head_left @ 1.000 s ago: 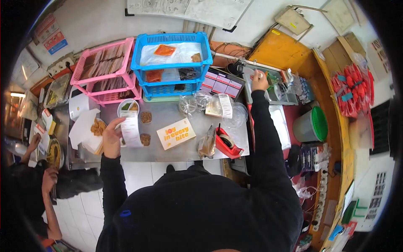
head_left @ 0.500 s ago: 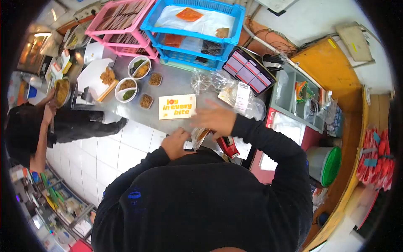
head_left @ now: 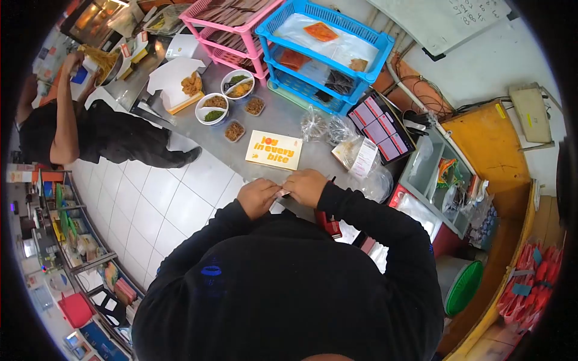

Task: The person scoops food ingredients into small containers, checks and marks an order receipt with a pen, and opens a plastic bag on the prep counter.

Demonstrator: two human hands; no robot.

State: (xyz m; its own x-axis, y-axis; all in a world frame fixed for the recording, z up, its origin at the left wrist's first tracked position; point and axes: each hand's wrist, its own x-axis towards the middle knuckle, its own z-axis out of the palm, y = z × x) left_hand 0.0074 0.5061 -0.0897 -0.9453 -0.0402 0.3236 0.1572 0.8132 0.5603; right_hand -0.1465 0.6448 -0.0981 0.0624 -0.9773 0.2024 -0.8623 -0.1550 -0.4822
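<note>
My left hand (head_left: 259,197) and my right hand (head_left: 305,188) meet at the near edge of the counter, fingers closed. Pinched between them is a small clear plastic bag (head_left: 283,193); most of it is hidden by my fingers. A white box lid printed "joy in every bite" (head_left: 274,150) lies flat on the counter just beyond my hands. Partly covered by my right sleeve, a red tape dispenser (head_left: 328,224) sits beside my right wrist.
Two tubs (head_left: 212,109) with food and two small containers (head_left: 234,130) stand left of the box. Behind are a blue rack (head_left: 325,45), a pink rack (head_left: 232,27) and a tablet (head_left: 380,126). Bagged bowls (head_left: 376,183) sit rightward. A co-worker (head_left: 66,129) handles noodles.
My right hand has come down beside my left, and both now pinch the plastic bag. The view has turned, shifting the counter right. The co-worker's arms are raised at a bowl.
</note>
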